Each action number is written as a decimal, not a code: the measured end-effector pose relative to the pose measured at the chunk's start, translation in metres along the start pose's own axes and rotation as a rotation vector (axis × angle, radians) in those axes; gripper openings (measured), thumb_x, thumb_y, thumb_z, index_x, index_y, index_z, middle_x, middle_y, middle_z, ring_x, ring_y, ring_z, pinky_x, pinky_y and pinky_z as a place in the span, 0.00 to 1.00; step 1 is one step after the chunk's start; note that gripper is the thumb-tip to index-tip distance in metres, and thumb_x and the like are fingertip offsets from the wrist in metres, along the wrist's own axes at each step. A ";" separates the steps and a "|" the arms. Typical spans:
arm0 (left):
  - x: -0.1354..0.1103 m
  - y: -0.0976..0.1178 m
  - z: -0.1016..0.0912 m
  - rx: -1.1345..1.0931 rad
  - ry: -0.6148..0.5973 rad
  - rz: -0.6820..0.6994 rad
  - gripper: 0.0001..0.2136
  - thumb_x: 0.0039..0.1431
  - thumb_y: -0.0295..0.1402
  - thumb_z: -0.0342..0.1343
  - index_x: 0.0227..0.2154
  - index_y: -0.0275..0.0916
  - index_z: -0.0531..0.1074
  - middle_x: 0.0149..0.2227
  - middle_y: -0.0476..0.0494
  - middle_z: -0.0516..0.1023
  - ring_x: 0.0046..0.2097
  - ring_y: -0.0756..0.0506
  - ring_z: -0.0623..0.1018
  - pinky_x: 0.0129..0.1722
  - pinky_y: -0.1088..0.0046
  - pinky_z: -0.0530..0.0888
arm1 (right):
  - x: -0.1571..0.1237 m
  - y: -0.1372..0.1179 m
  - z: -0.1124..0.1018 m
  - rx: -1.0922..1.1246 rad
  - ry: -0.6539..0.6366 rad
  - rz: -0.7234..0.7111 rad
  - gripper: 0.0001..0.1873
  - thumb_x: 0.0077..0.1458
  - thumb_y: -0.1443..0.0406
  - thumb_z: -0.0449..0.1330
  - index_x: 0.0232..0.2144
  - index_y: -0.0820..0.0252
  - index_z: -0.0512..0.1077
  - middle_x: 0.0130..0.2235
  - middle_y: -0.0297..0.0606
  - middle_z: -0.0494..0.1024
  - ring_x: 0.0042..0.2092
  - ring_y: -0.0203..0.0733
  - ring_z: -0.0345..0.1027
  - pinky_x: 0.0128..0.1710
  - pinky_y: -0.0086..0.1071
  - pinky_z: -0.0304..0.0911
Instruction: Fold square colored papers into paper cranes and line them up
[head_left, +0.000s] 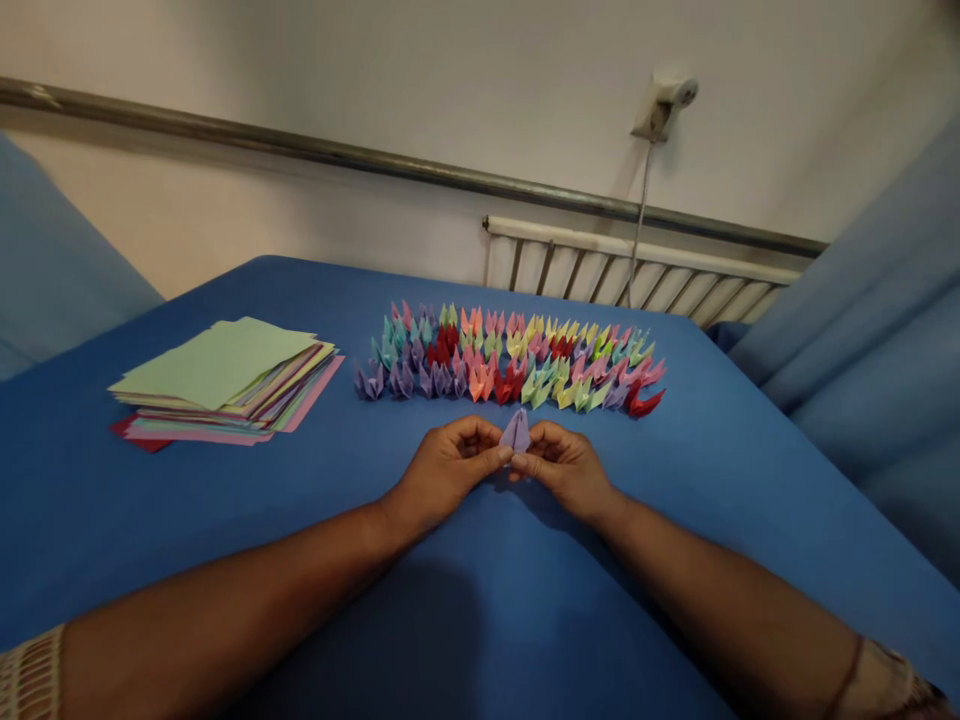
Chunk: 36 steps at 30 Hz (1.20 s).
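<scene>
Between my two hands a small piece of folded lilac paper points upward, with a crease line down its middle. My left hand pinches its lower left side between thumb and fingers. On the other side my right hand pinches the lower right, the two thumbs almost meeting at the bottom. Just beyond the hands stand rows of folded paper cranes in purple, red, pink, yellow, green and blue. Parts of the fingers behind the paper are hidden.
A loose stack of coloured paper sheets lies to the left, pale green on top. Everything rests on a blue-covered table. Behind it are a radiator, a metal rail and a plugged socket. Blue curtains hang at both sides.
</scene>
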<state>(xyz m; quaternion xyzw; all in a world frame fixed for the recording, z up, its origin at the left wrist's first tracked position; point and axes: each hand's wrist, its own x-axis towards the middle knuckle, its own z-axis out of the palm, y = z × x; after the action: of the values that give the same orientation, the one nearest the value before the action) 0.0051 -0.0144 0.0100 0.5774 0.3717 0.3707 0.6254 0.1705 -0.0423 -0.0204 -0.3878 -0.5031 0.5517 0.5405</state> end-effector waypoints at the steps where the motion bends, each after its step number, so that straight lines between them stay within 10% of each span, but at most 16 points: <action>1: 0.000 0.000 0.000 0.016 0.019 0.006 0.09 0.47 0.35 0.64 0.27 0.36 0.72 0.27 0.50 0.75 0.30 0.51 0.74 0.33 0.74 0.71 | 0.000 0.000 0.000 -0.001 0.009 -0.001 0.14 0.45 0.56 0.70 0.25 0.57 0.71 0.24 0.30 0.76 0.25 0.34 0.71 0.29 0.32 0.68; 19: 0.005 -0.004 -0.003 0.059 0.050 0.086 0.08 0.49 0.34 0.64 0.24 0.36 0.72 0.32 0.48 0.76 0.35 0.50 0.75 0.36 0.74 0.72 | 0.003 0.009 0.000 -0.095 0.057 -0.004 0.12 0.47 0.57 0.67 0.26 0.58 0.71 0.23 0.30 0.75 0.26 0.34 0.70 0.29 0.29 0.65; 28: 0.007 -0.003 0.003 -0.126 0.015 -0.176 0.14 0.45 0.36 0.68 0.33 0.35 0.75 0.31 0.48 0.78 0.31 0.50 0.78 0.29 0.78 0.74 | 0.008 0.010 0.000 -0.128 0.125 -0.052 0.12 0.46 0.58 0.66 0.23 0.58 0.71 0.21 0.29 0.74 0.24 0.34 0.68 0.27 0.28 0.65; 36: 0.034 -0.011 0.007 -0.108 0.184 0.006 0.10 0.45 0.35 0.66 0.26 0.35 0.72 0.25 0.51 0.75 0.27 0.52 0.76 0.31 0.77 0.74 | 0.029 0.023 0.001 -0.128 0.256 0.002 0.15 0.42 0.56 0.66 0.23 0.59 0.68 0.20 0.29 0.72 0.21 0.33 0.67 0.21 0.26 0.60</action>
<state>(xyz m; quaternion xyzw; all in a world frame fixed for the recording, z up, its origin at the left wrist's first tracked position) 0.0270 0.0123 -0.0014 0.5074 0.4052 0.4435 0.6177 0.1609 -0.0115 -0.0392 -0.4893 -0.4639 0.4649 0.5738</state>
